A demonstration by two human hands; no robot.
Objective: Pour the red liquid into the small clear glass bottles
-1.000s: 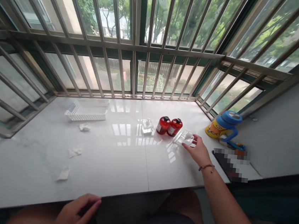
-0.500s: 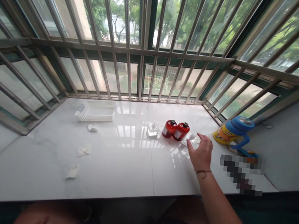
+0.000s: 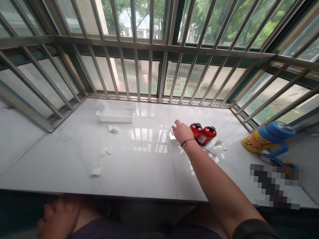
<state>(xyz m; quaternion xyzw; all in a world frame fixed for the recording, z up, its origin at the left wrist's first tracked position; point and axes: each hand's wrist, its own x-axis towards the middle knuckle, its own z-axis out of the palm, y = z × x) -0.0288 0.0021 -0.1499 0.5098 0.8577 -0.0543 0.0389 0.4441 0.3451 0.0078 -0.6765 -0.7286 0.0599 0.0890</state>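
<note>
Counter glossy. Right hand at mostly hidden bottle, left hand on thigh; finger closure undeterminable on both. Bottle presumably slippery, fragile; grip body sides.

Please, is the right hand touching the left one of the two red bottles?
Cannot tell. In the head view, the right hand partly overlaps the left red bottle, so neither contact nor gap shows plainly.

Rm btwn R hand & basket; red btls block rt.
</note>
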